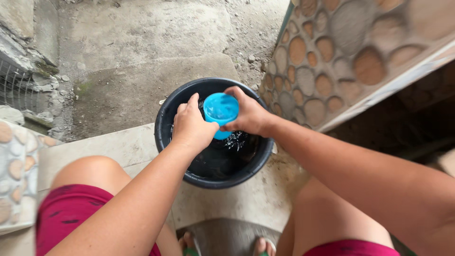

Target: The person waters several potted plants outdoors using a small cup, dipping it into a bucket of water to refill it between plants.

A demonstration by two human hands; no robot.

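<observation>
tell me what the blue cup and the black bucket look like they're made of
Blue cup: likely plastic, a bright, even, slightly see-through colour with a soft sheen; both the left hand and the right hand grip it.
Black bucket: probably plastic too, with a smooth, rolled, dull-glossy rim and water glinting inside.

The blue cup's (221, 108) base is hidden, perhaps below the bucket's (163, 118) rim.

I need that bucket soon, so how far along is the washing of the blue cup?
Underway. Done: the black bucket already holds water. In hand: both the left hand and right hand grip the blue cup above the water, which ripples beneath it. Left: the cup hasn't been set aside, and nothing else washed is visible.
</observation>
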